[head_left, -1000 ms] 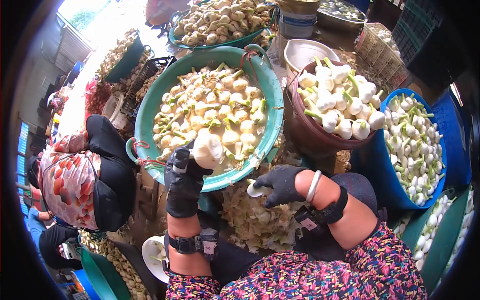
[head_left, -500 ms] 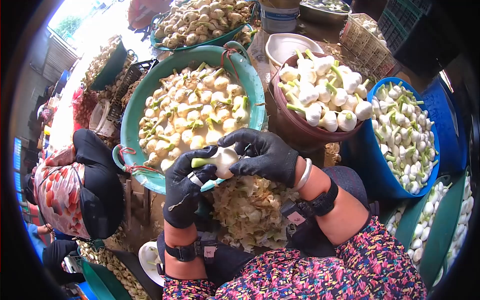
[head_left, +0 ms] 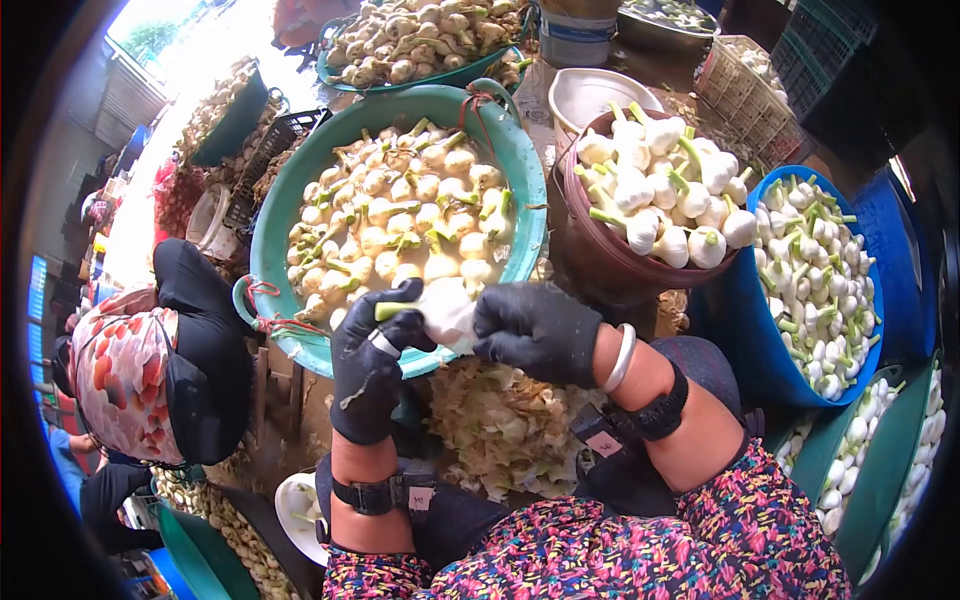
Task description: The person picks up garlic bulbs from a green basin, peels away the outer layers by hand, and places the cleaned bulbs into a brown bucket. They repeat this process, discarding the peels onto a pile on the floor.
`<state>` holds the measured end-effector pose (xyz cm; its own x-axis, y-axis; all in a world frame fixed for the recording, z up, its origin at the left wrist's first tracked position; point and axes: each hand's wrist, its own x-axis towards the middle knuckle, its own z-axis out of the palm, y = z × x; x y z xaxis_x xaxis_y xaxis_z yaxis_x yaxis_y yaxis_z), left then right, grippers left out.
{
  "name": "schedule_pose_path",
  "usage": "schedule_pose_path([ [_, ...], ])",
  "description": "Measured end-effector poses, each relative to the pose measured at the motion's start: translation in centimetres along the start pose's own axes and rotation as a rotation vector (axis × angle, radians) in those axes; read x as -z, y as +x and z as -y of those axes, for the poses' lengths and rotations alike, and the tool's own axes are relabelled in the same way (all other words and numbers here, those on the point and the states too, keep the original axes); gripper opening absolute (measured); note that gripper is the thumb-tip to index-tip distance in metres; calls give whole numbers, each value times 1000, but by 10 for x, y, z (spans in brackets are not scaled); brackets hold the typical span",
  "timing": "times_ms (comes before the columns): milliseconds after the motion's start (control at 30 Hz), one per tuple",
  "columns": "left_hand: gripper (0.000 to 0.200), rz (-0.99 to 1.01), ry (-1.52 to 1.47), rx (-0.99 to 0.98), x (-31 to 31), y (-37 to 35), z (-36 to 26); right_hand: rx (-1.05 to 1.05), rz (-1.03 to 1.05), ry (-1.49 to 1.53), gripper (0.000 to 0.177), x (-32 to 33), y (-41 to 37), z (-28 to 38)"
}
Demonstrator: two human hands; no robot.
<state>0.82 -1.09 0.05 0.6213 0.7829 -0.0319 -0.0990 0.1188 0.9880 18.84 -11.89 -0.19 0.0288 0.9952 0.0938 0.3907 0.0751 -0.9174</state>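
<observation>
My left hand [head_left: 378, 362], in a black glove with a white band round one finger, is closed on a garlic bulb [head_left: 447, 312]. The bulb's cut green stem points left, between thumb and fingers. My right hand [head_left: 535, 330], also gloved in black, is curled with its fingertips against the bulb's right side; they seem to pinch its white outer skin, though the glove hides the exact grip. Just beyond the hands stands a green tub [head_left: 262, 225] of water with many garlic bulbs [head_left: 400, 215] in it. Below the hands lies a heap of peeled garlic skins [head_left: 500, 425].
A maroon bucket [head_left: 600, 262] heaped with white garlic stands to the right, beside a blue tub [head_left: 730, 300] of more garlic. A white basin [head_left: 590, 88] sits behind the bucket. On the left, a person in a flowered top [head_left: 125, 375] is bent over.
My right hand has gone from fingers spread over the bulb's top to a closed curl at its right side. The bulb has shifted slightly up and right.
</observation>
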Motion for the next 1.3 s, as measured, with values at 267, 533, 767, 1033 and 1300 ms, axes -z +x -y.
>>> schedule_pose_path([
  [267,48,-116,-334,91,25,18,22,-155,452,-472,32,-33,-8,-19],
  [533,20,-104,-286,56,-14,12,23,-268,-378,714,27,-23,7,-1],
  [767,34,-26,-427,165,10,18,27,-83,197,1232,17,46,-15,-5],
  [1033,45,108,471,-110,-15,13,28,-69,-132,735,53,3,1,-13],
  [1300,59,62,-8,28,-16,14,26,-322,-796,-256,51,121,-4,13],
])
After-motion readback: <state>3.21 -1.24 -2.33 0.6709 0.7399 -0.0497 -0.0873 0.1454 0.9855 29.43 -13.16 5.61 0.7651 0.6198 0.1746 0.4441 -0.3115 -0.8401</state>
